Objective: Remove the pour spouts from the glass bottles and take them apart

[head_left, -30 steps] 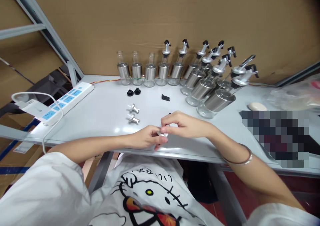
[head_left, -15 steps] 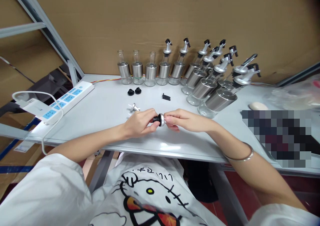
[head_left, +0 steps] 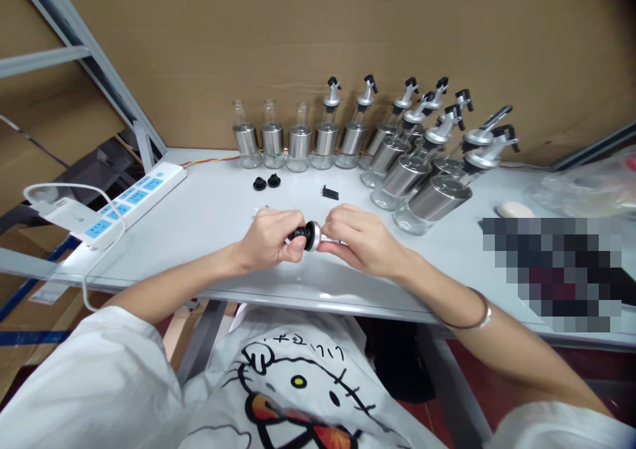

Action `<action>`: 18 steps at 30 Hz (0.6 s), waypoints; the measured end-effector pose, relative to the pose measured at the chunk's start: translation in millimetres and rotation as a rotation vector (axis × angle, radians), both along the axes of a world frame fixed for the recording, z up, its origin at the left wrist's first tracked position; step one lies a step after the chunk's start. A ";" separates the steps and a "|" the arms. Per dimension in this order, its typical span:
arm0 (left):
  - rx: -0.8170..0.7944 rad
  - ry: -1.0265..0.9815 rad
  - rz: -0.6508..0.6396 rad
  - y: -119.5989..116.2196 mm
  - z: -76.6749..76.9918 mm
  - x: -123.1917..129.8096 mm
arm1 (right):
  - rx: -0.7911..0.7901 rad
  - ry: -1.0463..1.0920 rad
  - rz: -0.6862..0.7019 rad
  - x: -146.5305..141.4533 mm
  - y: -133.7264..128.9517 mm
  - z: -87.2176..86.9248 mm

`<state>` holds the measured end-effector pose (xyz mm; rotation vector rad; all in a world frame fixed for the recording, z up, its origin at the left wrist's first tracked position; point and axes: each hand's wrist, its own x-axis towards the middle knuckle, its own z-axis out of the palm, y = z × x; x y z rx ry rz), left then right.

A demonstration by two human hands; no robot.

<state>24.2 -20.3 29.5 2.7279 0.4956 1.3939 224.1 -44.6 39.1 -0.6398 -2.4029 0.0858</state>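
Between my hands, above the front of the table, lies a bottle pourer (head_left: pixel 313 236) with a black ribbed stopper and a silver collar. My left hand (head_left: pixel 271 237) is closed around the black stopper end. The fingers of my right hand (head_left: pixel 365 240) pinch the silver spout, which points right. Two black stoppers (head_left: pixel 266 181) rest on the table beyond my left hand. A small black lever part (head_left: pixel 330 193) sits farther back, past my hands. Behind my left hand a silver pourer piece is mostly hidden.
Three glass bottles without tops (head_left: pixel 272 138) stand at the back. Several bottles with pourers (head_left: pixel 434 197) are grouped to their right. A white power strip (head_left: pixel 134 200) lies at left. At right are a pale rounded object (head_left: pixel 515 210), a plastic bag (head_left: pixel 571 191) and a blurred-out dark item.
My right hand has turned and shifted its grip along the spout, showing more of it. My left hand has moved slightly left and now covers most of the loose silver piece behind it.
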 end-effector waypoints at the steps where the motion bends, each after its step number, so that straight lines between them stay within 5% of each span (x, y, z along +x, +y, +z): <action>1: -0.024 0.001 0.000 0.0 0.0 0.7 | 0.086 -0.037 -0.026 2.0 2.2 -0.1; 5: -0.223 -0.043 -0.032 -4.5 1.9 3.7 | 0.485 -0.102 -0.090 10.5 9.2 2.4; 10: -0.724 -0.052 -0.120 -23.5 11.5 6.4 | 0.856 -0.069 -0.069 14.3 8.5 10.9; 16: -1.292 -0.113 -0.231 -40.6 20.2 9.8 | 0.931 -0.009 -0.043 19.5 9.9 15.4; 18: -1.370 -0.180 -0.223 -38.3 22.7 7.2 | 0.893 0.091 -0.045 25.9 13.9 13.5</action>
